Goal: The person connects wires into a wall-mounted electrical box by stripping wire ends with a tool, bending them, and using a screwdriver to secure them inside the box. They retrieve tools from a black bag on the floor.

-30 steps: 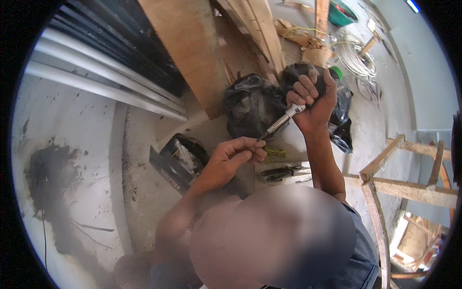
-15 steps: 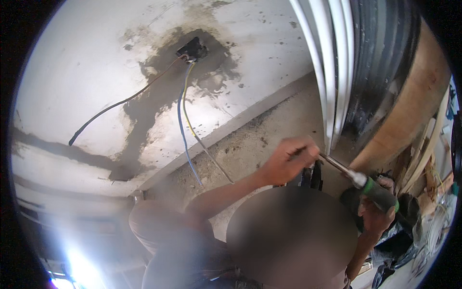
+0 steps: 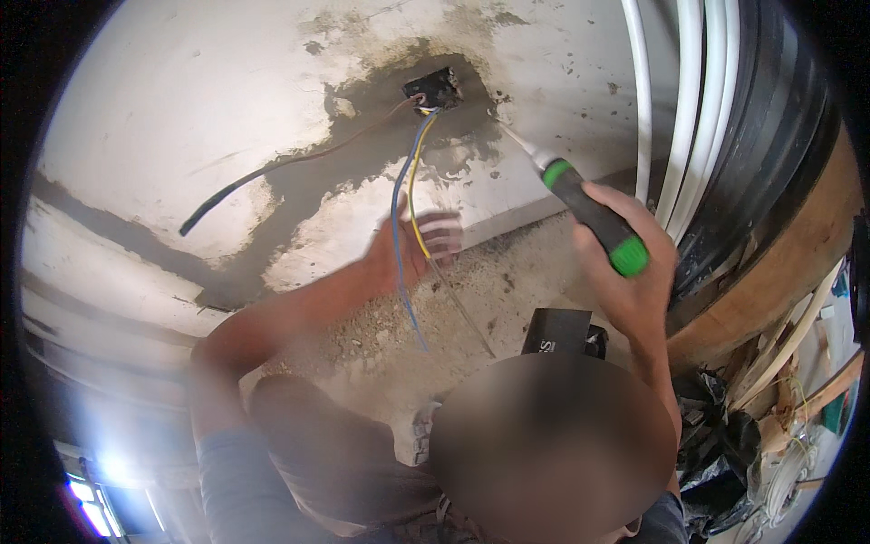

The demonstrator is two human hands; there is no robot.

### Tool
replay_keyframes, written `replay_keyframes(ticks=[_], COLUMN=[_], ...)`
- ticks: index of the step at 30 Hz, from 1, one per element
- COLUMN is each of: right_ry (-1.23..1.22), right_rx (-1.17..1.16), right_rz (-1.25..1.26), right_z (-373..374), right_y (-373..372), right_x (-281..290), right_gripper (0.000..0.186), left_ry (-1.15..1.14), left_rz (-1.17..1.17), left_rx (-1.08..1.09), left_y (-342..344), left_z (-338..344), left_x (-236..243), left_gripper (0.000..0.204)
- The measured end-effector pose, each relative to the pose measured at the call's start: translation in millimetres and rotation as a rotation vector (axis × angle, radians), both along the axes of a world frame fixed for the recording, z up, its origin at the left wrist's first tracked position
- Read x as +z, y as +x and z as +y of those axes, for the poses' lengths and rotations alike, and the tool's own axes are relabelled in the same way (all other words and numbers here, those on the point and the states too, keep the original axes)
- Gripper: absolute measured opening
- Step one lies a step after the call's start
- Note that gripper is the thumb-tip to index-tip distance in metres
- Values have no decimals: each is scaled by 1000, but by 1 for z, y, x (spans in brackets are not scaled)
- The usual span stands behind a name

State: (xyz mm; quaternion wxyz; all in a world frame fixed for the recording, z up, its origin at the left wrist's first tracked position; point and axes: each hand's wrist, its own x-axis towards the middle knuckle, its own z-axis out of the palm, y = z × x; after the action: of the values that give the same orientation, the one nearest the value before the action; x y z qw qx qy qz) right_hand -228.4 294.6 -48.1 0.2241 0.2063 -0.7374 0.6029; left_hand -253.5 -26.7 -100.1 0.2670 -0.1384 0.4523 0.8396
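Screwdriver [image 3: 594, 208], with a black handle, green at both ends, and a pale shaft, is in the right hand [image 3: 642, 281], in front of the wall [image 3: 227, 100]. Its handle slants up and left out of the grip, so the shaft points at the edge of a grey patch, to the right of a dark wall box [image 3: 437, 89]; I cannot tell whether the tip touches. The right fingers are wrapped around the handle, pressed against it.

From the box hang a blue wire [image 3: 397, 201] and a yellow-green wire [image 3: 414, 192], while a brown wire [image 3: 308, 157] runs off to the left. The left hand [image 3: 415, 243] is behind the two hanging wires, its blurred fingers slightly spread and pointing right; whether they touch either wire I cannot tell.

White pipes [image 3: 686, 100] stand at the right, beside black lengths [image 3: 768, 118] and a wooden board [image 3: 779, 265]. Black bags [image 3: 716, 453] lie below them.
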Motion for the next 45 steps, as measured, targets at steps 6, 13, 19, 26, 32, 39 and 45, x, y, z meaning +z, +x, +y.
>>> replay_keyframes(ticks=[6,13,19,26,32,39,45], right_ry=[-33,114,-320,-213,311,-113,-239], right_rx=[-30,-213,34,-30,-375,-10,63], right_rz=[166,225,-303,-218,255,-324,-306], right_z=[-65,-113,-79,-68,-130,-76,-64], right_y=[-30,-50,-93,-89,-34,-98,-103], right_x=[9,6,38,24,30,52,28], right_gripper=[33,28,28,32,34,34,31], left_ry=[243,48,13,-72,-61,-8,-24], left_rz=[261,257,277,282,286,280,293], left_rx=[-29,83,25,21,18,25,20], left_y=[8,14,5,2,5,6,5], left_z=[2,-37,-51,-63,-60,-57,-61], left_x=[87,96,93,91,89,93,93], left_gripper=[42,28,29,29,29,29,29])
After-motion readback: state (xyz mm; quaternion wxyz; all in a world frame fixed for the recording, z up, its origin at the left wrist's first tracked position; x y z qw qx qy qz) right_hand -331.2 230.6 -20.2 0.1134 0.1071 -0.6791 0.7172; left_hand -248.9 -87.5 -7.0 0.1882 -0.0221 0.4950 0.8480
